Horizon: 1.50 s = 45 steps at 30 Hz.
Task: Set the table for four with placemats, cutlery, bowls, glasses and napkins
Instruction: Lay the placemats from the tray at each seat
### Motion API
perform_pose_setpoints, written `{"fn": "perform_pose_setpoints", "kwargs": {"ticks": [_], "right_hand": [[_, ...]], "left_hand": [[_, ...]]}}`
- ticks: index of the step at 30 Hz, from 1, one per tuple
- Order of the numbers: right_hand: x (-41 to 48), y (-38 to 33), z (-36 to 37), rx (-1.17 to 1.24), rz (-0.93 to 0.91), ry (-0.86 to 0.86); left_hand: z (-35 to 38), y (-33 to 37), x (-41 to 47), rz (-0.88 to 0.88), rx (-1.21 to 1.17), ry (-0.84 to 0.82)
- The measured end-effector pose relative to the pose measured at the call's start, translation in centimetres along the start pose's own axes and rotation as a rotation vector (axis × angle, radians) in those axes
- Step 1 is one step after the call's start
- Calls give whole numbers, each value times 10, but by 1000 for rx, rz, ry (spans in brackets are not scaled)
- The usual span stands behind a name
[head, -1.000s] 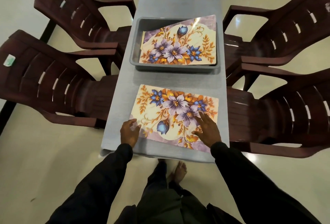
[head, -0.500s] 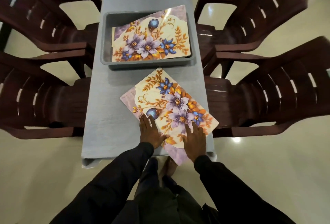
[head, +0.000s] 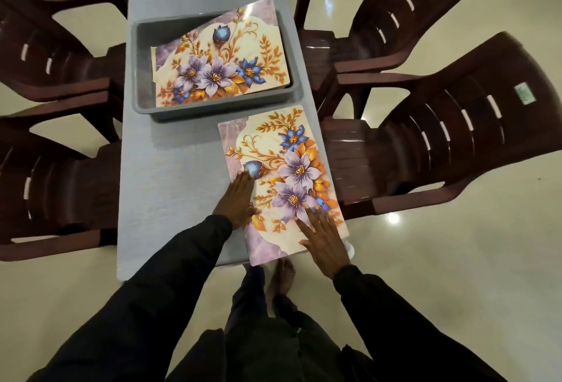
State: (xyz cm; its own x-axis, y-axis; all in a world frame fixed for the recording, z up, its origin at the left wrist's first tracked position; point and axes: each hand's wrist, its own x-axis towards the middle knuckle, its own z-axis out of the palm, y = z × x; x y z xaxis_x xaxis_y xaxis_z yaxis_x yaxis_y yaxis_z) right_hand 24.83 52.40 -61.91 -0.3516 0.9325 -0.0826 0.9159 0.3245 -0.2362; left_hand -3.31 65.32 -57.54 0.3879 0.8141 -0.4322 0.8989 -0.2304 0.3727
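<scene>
A floral placemat [head: 273, 150] lies lengthwise on the near right part of the grey table [head: 170, 174], its long side along the table's right edge and its near corner past the table's end. My left hand [head: 238, 199] presses flat on the mat's left edge. Near the mat's right corner, my right hand [head: 325, 241] lies flat with fingers spread. More floral placemats [head: 222, 59] sit tilted in a grey tub [head: 143, 77] further back, one corner sticking over the tub's far rim.
Four dark brown plastic armchairs stand around the table, two on the left [head: 54, 168] and two on the right [head: 441, 138]. The floor is glossy cream tile. My bare foot [head: 281, 278] shows below the table's near end.
The placemat has turned from lying across the table to lying lengthwise at the right side. Both hands stayed flat on it and moved with it.
</scene>
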Motion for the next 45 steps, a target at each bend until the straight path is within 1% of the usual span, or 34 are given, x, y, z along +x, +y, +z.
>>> {"fn": "perform_pose_setpoints", "kwargs": {"ticks": [3, 6, 9, 12, 18, 24, 31, 37, 45], "right_hand": [[2, -14, -3, 6, 71, -35], [12, -21, -4, -11, 113, -129], [15, -23, -8, 14, 129, -147], [11, -19, -12, 38, 89, -163], [7, 0, -19, 81, -3, -251], [13, -2, -27, 50, 12, -298], [15, -3, -30, 81, 29, -302], [6, 0, -23, 104, 49, -239], [6, 0, -18, 88, 56, -254]], "left_hand": [[22, 13, -22, 10, 7, -14], [45, 21, -48, 66, 46, -28], [58, 22, -65, 124, 47, -25], [62, 22, -70, 128, 71, -15], [65, 28, -71, 113, 87, -38], [65, 32, -72, 103, 51, -35], [65, 35, -72, 98, 67, -26], [64, 41, -72, 83, 72, -31], [62, 44, -73, 75, 66, -28]]}}
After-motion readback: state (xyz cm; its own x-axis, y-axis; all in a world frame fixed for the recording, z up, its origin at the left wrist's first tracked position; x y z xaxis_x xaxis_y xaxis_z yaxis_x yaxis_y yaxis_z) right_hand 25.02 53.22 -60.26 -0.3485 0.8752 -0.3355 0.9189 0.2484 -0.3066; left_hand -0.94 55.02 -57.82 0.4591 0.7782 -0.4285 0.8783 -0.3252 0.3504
